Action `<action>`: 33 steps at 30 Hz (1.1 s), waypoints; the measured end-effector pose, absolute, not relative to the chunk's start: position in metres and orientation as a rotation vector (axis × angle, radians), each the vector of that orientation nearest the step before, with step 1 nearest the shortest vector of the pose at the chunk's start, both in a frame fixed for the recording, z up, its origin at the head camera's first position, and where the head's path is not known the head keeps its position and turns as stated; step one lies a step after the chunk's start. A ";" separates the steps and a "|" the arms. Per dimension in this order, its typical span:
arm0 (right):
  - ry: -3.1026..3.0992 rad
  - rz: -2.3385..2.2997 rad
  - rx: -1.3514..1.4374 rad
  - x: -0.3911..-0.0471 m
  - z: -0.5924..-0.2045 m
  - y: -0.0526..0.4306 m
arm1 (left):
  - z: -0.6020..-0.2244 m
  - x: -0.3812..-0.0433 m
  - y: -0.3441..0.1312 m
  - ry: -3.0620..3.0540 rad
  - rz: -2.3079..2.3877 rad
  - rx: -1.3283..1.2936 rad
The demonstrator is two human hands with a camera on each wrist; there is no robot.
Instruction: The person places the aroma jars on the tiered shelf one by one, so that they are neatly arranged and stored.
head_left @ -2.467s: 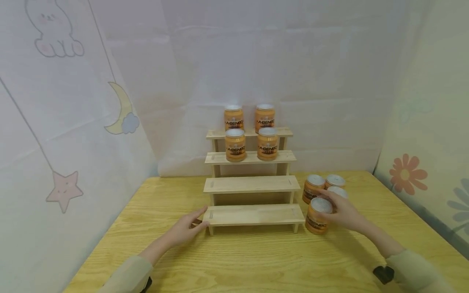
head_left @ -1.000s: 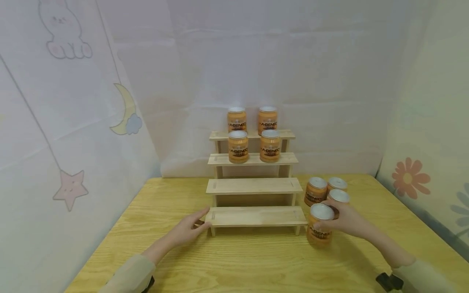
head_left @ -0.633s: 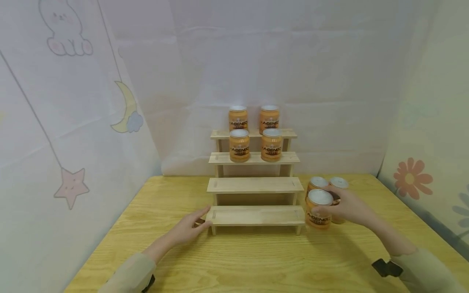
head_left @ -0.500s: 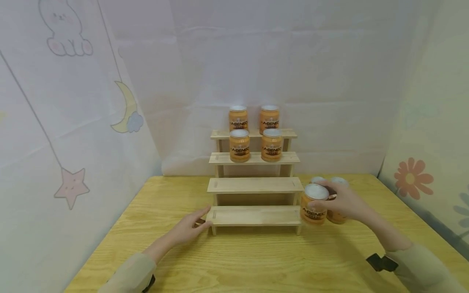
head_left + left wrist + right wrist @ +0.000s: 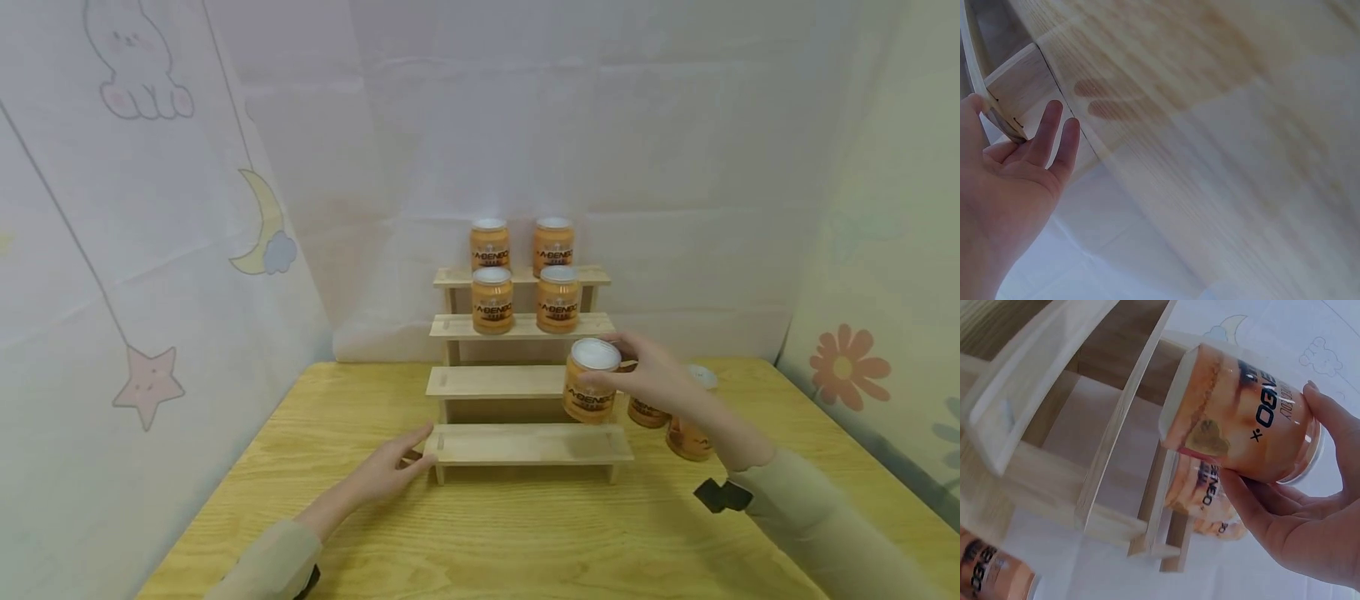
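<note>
My right hand [image 5: 663,383] grips an orange can [image 5: 588,402] with a pale lid and dark lettering, thumb on one side and fingers on the other. The can is upright, in front of the right part of the third step down of a four-step wooden display stand [image 5: 491,446]. In the right wrist view, the held can [image 5: 1241,419] appears raised off the step. My left hand [image 5: 390,467] holds the left end of the lowest step. The left wrist view shows its thumb and index finger pinching the board's edge [image 5: 1004,122], the other fingers extended.
Two like cans stand on the top step, including the left one [image 5: 490,243], and two on the second, including its right one [image 5: 557,304]. More cans [image 5: 688,437] stand on the yellow wood-grain table [image 5: 450,542] right of the stand, partly hidden by my right arm.
My right hand has lifted the can from the group at the right and carried it left and up to the third step. My left hand stays on the stand's lowest step.
</note>
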State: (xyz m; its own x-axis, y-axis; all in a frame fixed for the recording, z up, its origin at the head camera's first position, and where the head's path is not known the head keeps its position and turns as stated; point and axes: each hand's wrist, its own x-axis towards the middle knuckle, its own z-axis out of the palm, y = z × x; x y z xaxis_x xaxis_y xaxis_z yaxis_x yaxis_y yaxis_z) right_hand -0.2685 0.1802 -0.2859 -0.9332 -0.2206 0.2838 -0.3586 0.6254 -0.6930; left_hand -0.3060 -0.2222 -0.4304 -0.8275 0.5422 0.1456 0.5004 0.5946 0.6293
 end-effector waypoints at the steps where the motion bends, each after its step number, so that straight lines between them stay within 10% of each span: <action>1: -2.665 1.190 0.492 -0.272 -0.286 0.177 | -0.430 -0.306 -0.222 2.749 1.055 0.901; 33: -2.437 1.377 0.586 -0.347 -0.308 0.080 | -0.431 -0.307 -0.221 2.753 1.062 0.899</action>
State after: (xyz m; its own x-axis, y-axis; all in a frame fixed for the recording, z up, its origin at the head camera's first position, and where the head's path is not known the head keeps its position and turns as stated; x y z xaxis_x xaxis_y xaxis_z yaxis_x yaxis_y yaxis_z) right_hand -0.3473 0.0799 -0.3078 -0.8781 -0.2086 0.4307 -0.4765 0.4632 -0.7473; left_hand -0.3066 -0.2215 -0.4313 -0.8286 0.5394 0.1499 0.5004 0.5935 0.6303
